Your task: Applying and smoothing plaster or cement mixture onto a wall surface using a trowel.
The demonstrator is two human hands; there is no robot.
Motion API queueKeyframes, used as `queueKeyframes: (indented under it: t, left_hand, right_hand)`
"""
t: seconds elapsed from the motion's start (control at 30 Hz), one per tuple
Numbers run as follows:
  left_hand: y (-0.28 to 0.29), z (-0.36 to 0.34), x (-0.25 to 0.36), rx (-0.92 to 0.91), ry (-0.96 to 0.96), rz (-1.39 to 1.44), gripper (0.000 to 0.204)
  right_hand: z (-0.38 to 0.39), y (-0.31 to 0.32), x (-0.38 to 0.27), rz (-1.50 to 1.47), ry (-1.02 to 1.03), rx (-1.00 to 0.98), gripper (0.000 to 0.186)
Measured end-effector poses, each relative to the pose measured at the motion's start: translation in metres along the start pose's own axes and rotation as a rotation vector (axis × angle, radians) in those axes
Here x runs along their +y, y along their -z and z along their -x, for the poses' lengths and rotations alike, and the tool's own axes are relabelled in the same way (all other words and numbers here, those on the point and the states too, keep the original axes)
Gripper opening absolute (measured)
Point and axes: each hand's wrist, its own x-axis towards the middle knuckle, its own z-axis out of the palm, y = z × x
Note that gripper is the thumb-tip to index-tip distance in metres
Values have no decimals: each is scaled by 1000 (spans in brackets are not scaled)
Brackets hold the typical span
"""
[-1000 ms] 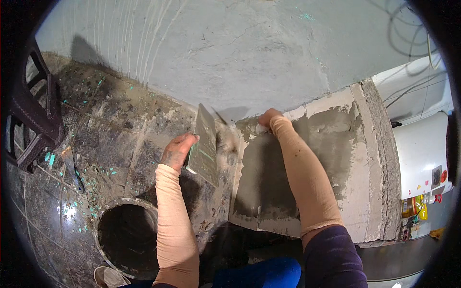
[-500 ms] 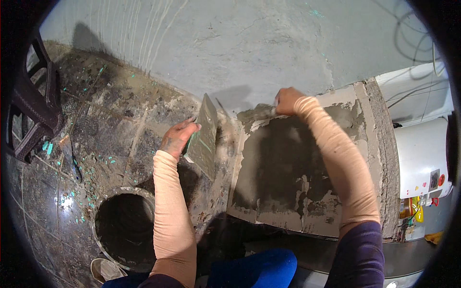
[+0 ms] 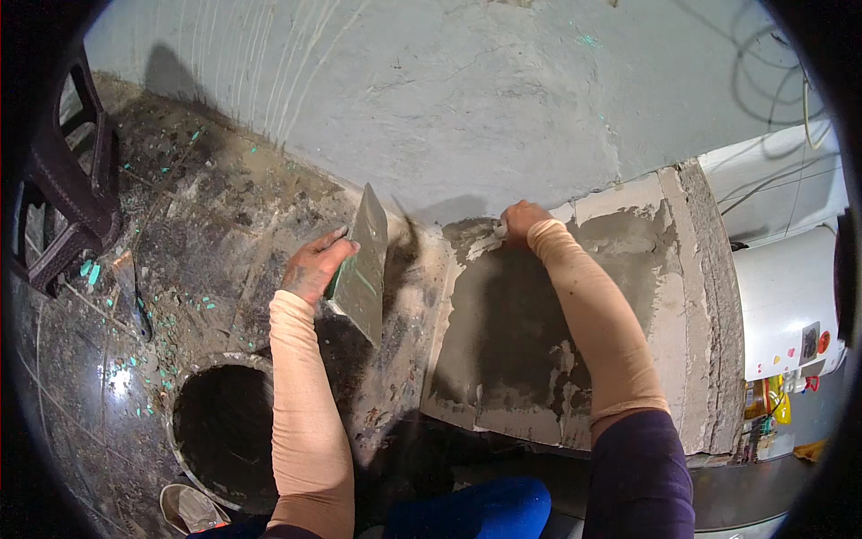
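My left hand (image 3: 312, 266) is closed round the back and edge of a flat grey mortar board (image 3: 366, 269), tilted nearly upright, with green streaks on its face. My right hand (image 3: 523, 223) is closed at the corner where the wall meets a raised slab. A small flat-bladed trowel seems to be in it, mostly hidden by the fingers and the smeared mortar. Dark wet mortar (image 3: 521, 296) covers much of the slab (image 3: 530, 415), while pale patches show along its edges.
Left of my left forearm stands a round bucket (image 3: 180, 445), dark inside. A scraper (image 3: 133, 292) lies on the dirty tiled floor (image 3: 81, 368) among green chips, near a dark plastic chair (image 3: 67, 198). A grey wall (image 3: 431, 108) rises behind; a white container (image 3: 786, 305) is at right.
My right hand has moved slightly left and down along the wall corner. The board in my left hand has shifted a little left and down. The view has shifted slightly.
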Motion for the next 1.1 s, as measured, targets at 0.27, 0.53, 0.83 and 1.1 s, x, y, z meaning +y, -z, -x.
queueKeyframes:
  t: [0.27,0.53,0.83,1.1]
  left_hand:
    - [-33,-17,-5,-106,-24,51,72]
    - [-41,-20,-10,-190,9,67,73]
    - [-33,-18,-7,-136,22,23,72]
    - [-63,-29,-27,-167,39,123,61]
  right_hand:
    - [64,60,35,73,22,106,43]
    - [87,95,39,69,68,124,43]
    - [47,67,18,46,14,130,38]
    - [133,180,93,4,37,118,39]
